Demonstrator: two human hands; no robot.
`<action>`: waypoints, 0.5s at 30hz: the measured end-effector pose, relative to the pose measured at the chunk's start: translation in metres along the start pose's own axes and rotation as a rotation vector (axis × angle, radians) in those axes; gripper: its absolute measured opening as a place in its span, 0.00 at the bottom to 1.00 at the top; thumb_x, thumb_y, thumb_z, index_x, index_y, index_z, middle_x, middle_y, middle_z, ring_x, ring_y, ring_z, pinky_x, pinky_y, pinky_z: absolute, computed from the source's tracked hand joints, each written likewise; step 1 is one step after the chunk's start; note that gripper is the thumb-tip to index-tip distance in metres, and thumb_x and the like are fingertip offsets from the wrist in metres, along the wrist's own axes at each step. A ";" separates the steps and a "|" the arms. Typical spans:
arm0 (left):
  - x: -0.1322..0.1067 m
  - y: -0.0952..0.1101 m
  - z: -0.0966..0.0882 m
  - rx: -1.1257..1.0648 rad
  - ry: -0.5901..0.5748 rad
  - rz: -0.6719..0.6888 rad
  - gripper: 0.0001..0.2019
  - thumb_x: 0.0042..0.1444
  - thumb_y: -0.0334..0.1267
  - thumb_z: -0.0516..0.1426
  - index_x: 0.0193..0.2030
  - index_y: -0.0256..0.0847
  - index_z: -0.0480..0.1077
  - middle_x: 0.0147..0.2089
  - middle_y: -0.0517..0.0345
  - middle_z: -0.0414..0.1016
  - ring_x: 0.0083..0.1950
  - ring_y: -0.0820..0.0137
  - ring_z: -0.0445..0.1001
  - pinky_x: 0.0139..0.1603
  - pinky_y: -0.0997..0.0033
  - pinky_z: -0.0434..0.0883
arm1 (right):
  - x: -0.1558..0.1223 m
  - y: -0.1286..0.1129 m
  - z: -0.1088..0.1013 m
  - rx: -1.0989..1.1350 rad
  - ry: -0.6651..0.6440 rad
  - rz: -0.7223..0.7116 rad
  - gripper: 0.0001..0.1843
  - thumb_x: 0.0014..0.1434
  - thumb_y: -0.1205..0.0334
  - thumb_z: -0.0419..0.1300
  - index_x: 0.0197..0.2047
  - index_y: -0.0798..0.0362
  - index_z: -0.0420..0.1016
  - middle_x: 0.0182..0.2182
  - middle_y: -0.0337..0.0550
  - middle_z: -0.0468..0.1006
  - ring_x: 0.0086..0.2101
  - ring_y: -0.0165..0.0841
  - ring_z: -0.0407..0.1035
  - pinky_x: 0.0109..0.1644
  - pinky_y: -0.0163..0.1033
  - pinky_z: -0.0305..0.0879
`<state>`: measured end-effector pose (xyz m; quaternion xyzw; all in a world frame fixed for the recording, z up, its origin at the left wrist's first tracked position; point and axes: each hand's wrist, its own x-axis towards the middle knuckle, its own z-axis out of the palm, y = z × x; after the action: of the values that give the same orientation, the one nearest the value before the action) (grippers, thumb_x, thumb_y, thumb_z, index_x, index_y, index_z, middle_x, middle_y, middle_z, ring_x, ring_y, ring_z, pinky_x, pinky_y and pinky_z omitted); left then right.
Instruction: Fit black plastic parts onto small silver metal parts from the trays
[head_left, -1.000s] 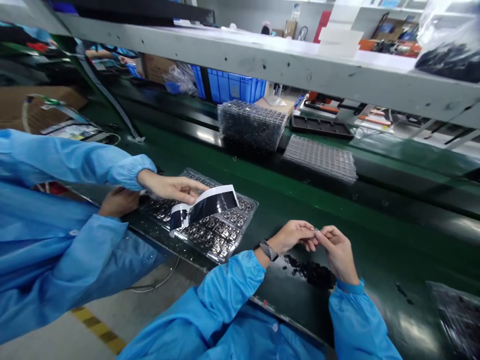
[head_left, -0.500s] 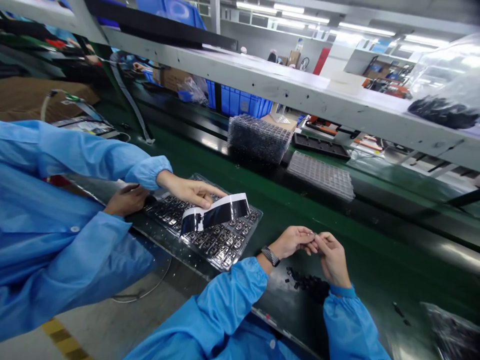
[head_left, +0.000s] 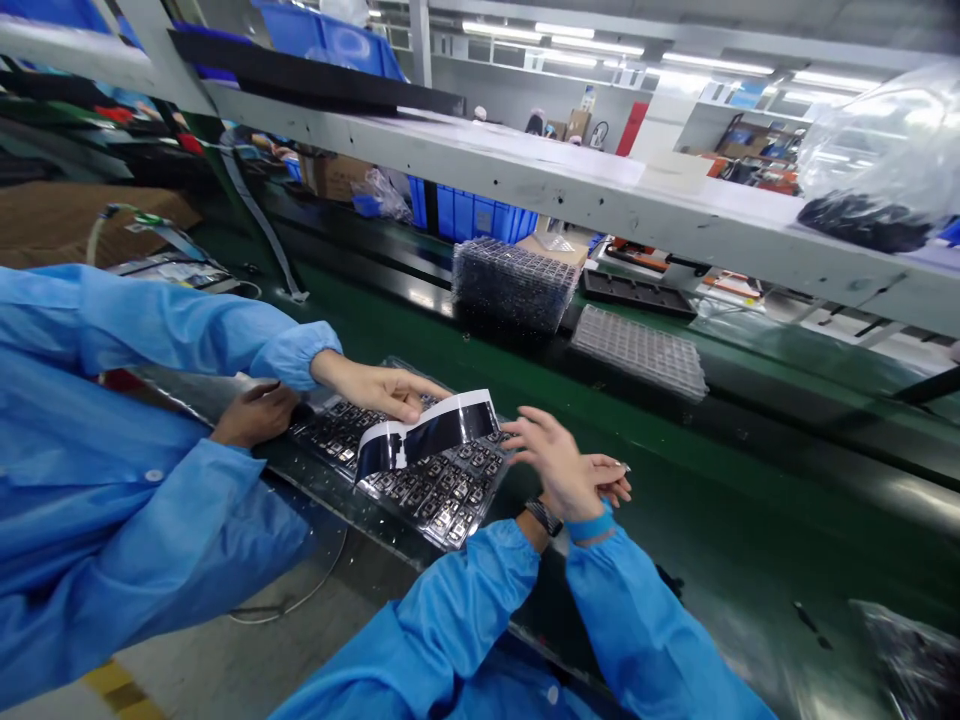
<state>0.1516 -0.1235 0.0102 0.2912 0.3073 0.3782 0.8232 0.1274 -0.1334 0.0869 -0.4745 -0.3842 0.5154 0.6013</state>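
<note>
My left hand (head_left: pixel 609 478), with a dark band on its wrist, is closed in a pinch on a tiny shiny piece too small to make out. Crossing over that wrist, my right hand (head_left: pixel 551 462) reaches left with its fingers apart. Its fingertips are by the right edge of a clear tray (head_left: pixel 491 500) filled with small metallic-and-black parts. Above the tray, a co-worker's hand (head_left: pixel 379 388) holds a curved strip of black stickers on white backing (head_left: pixel 442 428). My right sleeve hides most of a pile of small black pieces (head_left: pixel 670 580).
The co-worker's other hand (head_left: pixel 259 412) rests at the tray's left end. Stacked clear trays (head_left: pixel 514 285) and another clear tray (head_left: pixel 639 350) lie farther back on the green bench. A white shelf (head_left: pixel 525 180) crosses above. A plastic bag (head_left: pixel 911 650) is at lower right.
My right hand has left the small piece, swung left across my left wrist to the tray and spread its fingers. My left hand stays almost in place. My right sleeve now covers the black pile.
</note>
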 end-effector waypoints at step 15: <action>0.021 0.010 0.002 0.494 -0.240 -0.072 0.15 0.53 0.43 0.70 0.28 0.34 0.75 0.25 0.55 0.76 0.25 0.74 0.74 0.26 0.80 0.71 | -0.001 -0.018 0.009 0.075 0.043 -0.005 0.28 0.33 0.44 0.80 0.29 0.53 0.77 0.25 0.37 0.79 0.26 0.33 0.73 0.32 0.37 0.71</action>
<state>0.1599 -0.1017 0.0129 0.5146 0.3005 0.2252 0.7708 0.1236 -0.1334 0.1066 -0.4619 -0.3526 0.5176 0.6281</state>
